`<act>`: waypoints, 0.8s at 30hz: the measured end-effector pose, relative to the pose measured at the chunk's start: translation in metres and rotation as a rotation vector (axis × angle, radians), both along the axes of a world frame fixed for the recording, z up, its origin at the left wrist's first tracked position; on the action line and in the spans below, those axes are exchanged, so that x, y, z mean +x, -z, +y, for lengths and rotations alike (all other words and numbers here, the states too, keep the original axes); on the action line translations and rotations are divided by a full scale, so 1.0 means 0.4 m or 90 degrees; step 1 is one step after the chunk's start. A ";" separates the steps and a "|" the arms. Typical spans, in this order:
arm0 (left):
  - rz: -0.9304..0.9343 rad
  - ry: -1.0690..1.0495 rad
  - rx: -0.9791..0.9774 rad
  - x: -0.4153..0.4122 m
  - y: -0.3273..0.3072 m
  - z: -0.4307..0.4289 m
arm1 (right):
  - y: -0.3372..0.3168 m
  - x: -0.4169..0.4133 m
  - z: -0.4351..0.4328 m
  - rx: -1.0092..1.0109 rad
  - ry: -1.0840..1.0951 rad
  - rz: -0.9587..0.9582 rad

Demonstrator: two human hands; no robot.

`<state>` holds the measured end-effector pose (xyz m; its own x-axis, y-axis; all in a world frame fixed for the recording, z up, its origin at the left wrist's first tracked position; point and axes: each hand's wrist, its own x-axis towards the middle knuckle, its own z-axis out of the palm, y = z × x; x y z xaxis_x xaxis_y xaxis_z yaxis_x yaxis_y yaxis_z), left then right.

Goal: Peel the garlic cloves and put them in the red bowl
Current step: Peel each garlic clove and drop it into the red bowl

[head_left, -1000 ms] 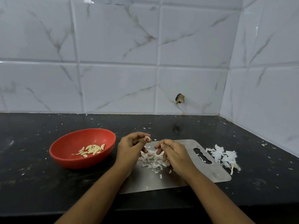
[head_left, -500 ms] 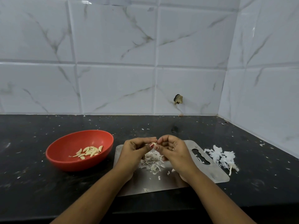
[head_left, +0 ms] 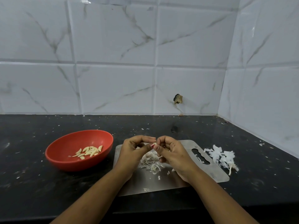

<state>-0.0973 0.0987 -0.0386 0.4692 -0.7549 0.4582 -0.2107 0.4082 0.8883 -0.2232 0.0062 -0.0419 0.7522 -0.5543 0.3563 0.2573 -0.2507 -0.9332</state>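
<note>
1. Pinches one garlic clove [head_left: 154, 144] between curled fingertips of left hand [head_left: 134, 152] and right hand [head_left: 174, 156], above one steel board [head_left: 161, 182].
2. Has one red bowl [head_left: 64, 160] left of the board on the dark worktop [head_left: 32, 183], with over a dozen peeled cloves [head_left: 89, 151] inside, too bunched to count exactly.
3. Shows two skin heaps: one heap [head_left: 151, 162] on the board beneath the hands, another heap [head_left: 221, 156] on the worktop just right of it.

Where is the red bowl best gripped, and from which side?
Probably the red bowl by its left rim, coming from the left, thumb inside, fingers under the sloped wall. It sits upright, the peeled cloves lie right of centre, and the left hand crowds its right side.
</note>
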 end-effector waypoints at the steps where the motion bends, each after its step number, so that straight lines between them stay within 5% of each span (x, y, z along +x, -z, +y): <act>1: -0.005 -0.002 0.003 0.001 0.000 0.001 | 0.000 0.000 0.000 -0.006 -0.001 0.003; 17: -0.009 -0.002 0.023 0.007 0.009 -0.007 | 0.002 -0.003 -0.004 -0.013 0.053 0.004; 24: -0.104 -0.092 0.035 -0.005 0.007 -0.004 | 0.002 0.001 0.005 -0.085 0.141 0.012</act>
<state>-0.0994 0.0971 -0.0413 0.4973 -0.7109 0.4973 -0.4062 0.3158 0.8575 -0.2229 0.0084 -0.0428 0.6249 -0.6553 0.4243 0.1659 -0.4196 -0.8924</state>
